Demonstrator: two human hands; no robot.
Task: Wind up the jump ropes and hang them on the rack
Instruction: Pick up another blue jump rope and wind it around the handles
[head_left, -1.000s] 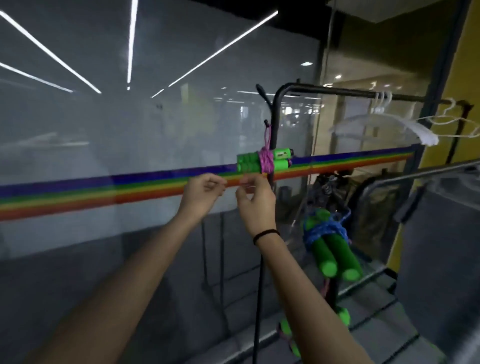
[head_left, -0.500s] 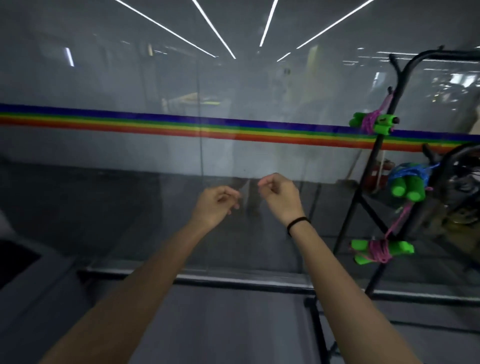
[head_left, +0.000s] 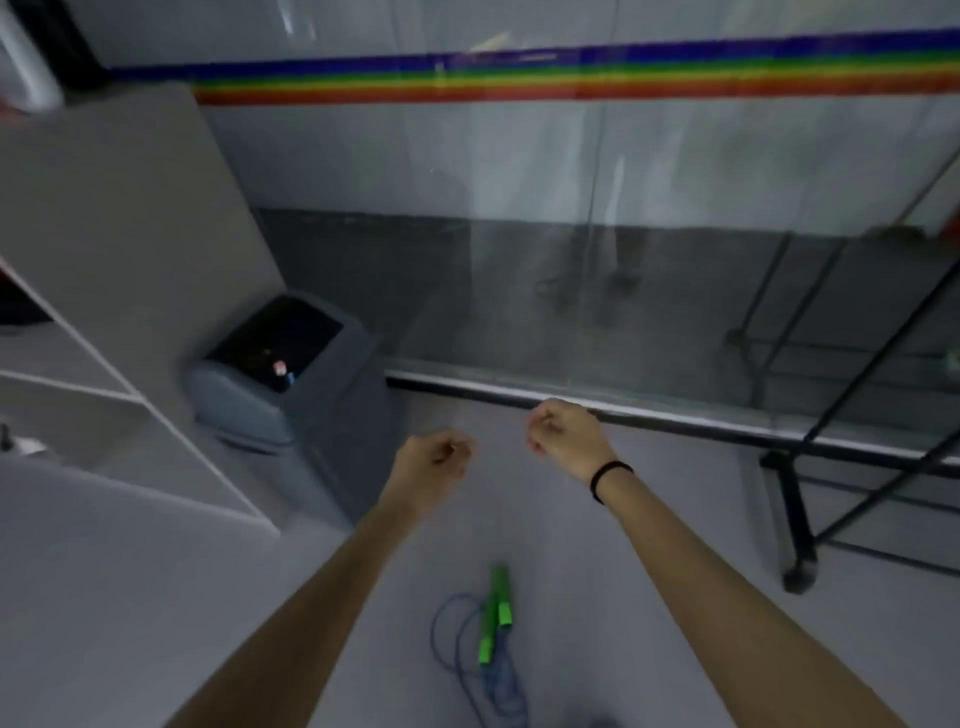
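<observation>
A loose jump rope (head_left: 493, 618) with two bright green handles and a blue cord lies on the grey floor between my forearms, unwound. My left hand (head_left: 434, 465) hovers above it with its fingers curled shut and nothing in them. My right hand (head_left: 563, 436), with a black band on the wrist, is also closed and holds nothing. Only the black foot and slanted legs of the rack (head_left: 797, 525) show at the right; the hung ropes are out of view.
A grey lidded bin (head_left: 249, 410) stands at the left against a white shelf unit (head_left: 119, 312). A glass wall (head_left: 571, 208) with a rainbow stripe runs across ahead, its bottom rail just beyond my hands.
My view has swung left and down, away from the rack with its wound ropes, to the floor where a loose rope lies. Both hands came off the rack and dropped, still closed.
</observation>
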